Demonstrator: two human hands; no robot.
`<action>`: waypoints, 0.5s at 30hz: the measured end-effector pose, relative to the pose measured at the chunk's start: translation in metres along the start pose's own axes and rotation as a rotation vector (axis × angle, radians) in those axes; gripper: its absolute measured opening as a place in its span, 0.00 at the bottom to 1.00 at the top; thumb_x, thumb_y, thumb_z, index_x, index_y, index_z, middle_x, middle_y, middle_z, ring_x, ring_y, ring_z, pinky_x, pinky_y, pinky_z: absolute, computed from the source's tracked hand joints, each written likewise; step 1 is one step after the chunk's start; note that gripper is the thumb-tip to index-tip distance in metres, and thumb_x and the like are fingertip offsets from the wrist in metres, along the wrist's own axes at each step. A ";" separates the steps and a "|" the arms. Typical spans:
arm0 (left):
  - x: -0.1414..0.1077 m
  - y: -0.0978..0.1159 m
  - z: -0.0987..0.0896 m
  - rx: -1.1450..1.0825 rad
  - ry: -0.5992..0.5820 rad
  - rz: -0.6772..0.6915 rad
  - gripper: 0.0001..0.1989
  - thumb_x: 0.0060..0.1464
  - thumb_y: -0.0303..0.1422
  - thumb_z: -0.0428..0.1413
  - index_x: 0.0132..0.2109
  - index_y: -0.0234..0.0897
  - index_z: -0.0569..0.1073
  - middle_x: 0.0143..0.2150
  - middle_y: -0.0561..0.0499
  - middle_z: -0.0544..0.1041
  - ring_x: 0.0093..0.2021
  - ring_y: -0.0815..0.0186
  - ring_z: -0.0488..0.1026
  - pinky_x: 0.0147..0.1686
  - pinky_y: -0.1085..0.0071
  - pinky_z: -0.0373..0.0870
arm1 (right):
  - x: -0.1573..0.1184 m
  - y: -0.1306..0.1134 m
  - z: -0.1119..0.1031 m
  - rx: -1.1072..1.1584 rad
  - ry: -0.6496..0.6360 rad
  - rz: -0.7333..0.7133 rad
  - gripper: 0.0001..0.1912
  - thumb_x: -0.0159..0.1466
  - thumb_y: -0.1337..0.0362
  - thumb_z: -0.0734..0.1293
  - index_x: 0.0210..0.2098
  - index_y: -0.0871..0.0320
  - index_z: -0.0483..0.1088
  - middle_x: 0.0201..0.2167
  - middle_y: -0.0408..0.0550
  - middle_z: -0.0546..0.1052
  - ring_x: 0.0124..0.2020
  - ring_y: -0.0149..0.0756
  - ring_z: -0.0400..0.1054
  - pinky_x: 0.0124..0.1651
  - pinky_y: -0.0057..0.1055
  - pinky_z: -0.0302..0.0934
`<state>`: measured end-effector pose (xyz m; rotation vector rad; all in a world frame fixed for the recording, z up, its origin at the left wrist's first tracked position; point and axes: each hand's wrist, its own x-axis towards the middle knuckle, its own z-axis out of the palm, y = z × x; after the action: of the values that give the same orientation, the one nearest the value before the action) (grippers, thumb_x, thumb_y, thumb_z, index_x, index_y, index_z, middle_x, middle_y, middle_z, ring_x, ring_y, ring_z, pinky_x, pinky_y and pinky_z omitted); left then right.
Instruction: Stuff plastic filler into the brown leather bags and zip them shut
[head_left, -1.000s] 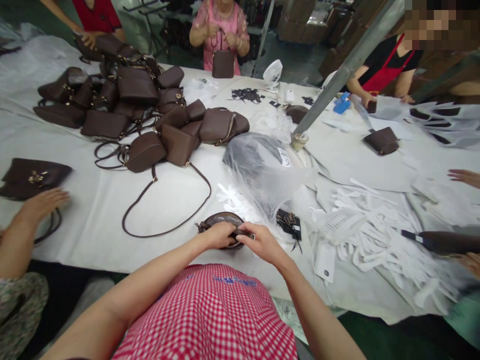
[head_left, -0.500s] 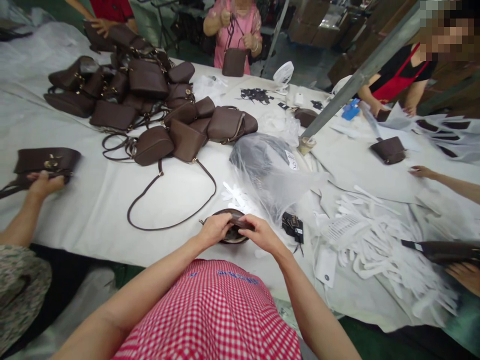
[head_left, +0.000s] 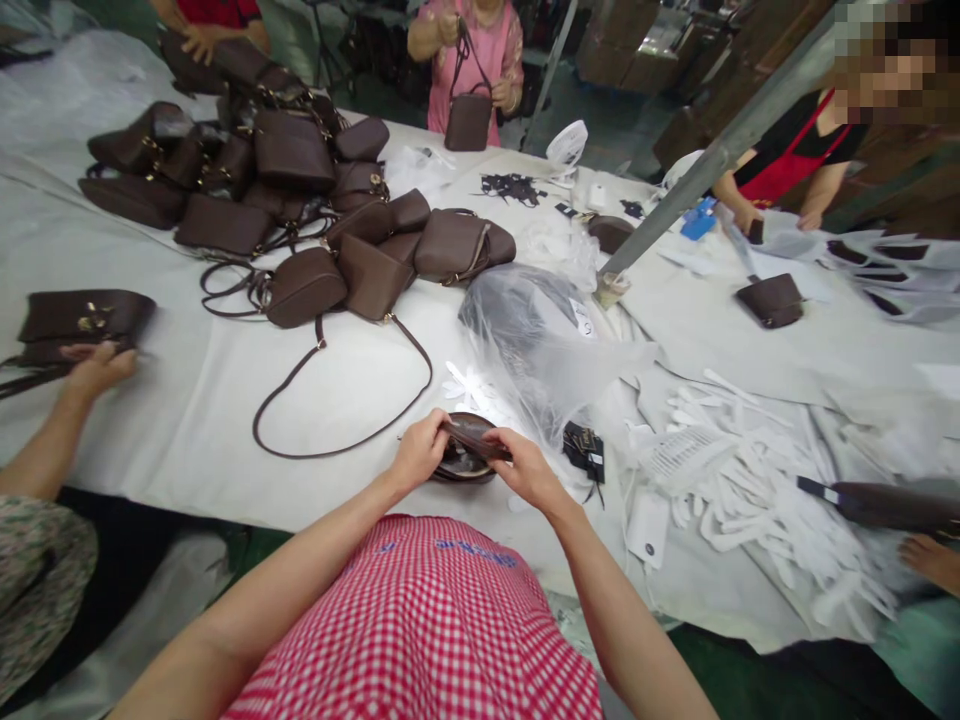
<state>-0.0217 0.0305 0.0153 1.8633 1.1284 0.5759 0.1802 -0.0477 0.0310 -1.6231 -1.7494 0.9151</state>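
Note:
A small brown handbag (head_left: pixel 466 474) stands on the table right in front of me, its top open toward me. My left hand (head_left: pixel 421 450) is closed on the brown edge at the left of the opening. At the other end, my right hand (head_left: pixel 521 462) pinches the same brown edge, thumb and fingers together. Between the hands a strip of the bag's brown material is stretched; the inside is dark and partly hidden. Just beyond the bag lie small white strips (head_left: pixel 471 385), and black tags (head_left: pixel 583 452) rest to the right of my right hand.
A heap of brown handbags (head_left: pixel 292 150) covers the far left, one strap (head_left: pixel 341 455) looping toward me. A clear plastic bag (head_left: pixel 540 330) with dark contents, a metal pole (head_left: pixel 675 215) and white strips (head_left: pixel 750 490) lie rightward. A co-worker's hand (head_left: pixel 101 368) holds a bag at left.
My left hand has shifted slightly left and up, and the hands are a little farther apart. More of the bag's opening and the brown strip between them now shows.

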 end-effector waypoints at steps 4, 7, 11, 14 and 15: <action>-0.004 -0.008 -0.005 0.276 0.108 0.084 0.08 0.56 0.27 0.47 0.40 0.38 0.70 0.33 0.50 0.75 0.34 0.63 0.72 0.38 0.69 0.67 | -0.012 0.012 -0.001 -0.124 0.166 -0.034 0.09 0.59 0.71 0.61 0.37 0.57 0.69 0.36 0.50 0.72 0.40 0.41 0.66 0.45 0.37 0.62; -0.002 -0.012 -0.007 0.380 0.133 0.126 0.09 0.56 0.26 0.47 0.41 0.37 0.70 0.34 0.48 0.75 0.36 0.62 0.72 0.40 0.68 0.67 | -0.016 0.020 0.001 -0.084 0.211 0.047 0.05 0.62 0.66 0.61 0.34 0.56 0.68 0.33 0.49 0.72 0.36 0.39 0.66 0.40 0.34 0.63; 0.001 -0.014 -0.010 0.317 0.139 0.149 0.09 0.58 0.27 0.46 0.42 0.37 0.70 0.35 0.48 0.75 0.37 0.62 0.72 0.41 0.67 0.68 | -0.018 0.022 0.008 0.151 0.139 0.217 0.07 0.62 0.59 0.64 0.33 0.56 0.68 0.24 0.42 0.71 0.27 0.34 0.66 0.33 0.30 0.63; 0.005 -0.018 -0.014 0.227 0.156 0.101 0.09 0.58 0.27 0.45 0.43 0.37 0.68 0.34 0.50 0.74 0.35 0.64 0.72 0.39 0.68 0.69 | -0.020 0.019 0.015 0.356 0.078 0.295 0.09 0.60 0.56 0.66 0.33 0.55 0.67 0.21 0.38 0.68 0.25 0.32 0.65 0.31 0.29 0.65; 0.007 -0.019 -0.015 0.206 0.152 0.092 0.09 0.58 0.27 0.45 0.43 0.37 0.68 0.33 0.51 0.74 0.34 0.64 0.72 0.38 0.68 0.69 | -0.021 0.018 0.018 0.415 0.058 0.299 0.10 0.59 0.56 0.66 0.33 0.55 0.67 0.22 0.39 0.68 0.26 0.32 0.66 0.32 0.30 0.65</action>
<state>-0.0384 0.0471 0.0066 2.0856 1.2449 0.6845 0.1787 -0.0698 0.0070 -1.6282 -1.1924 1.2596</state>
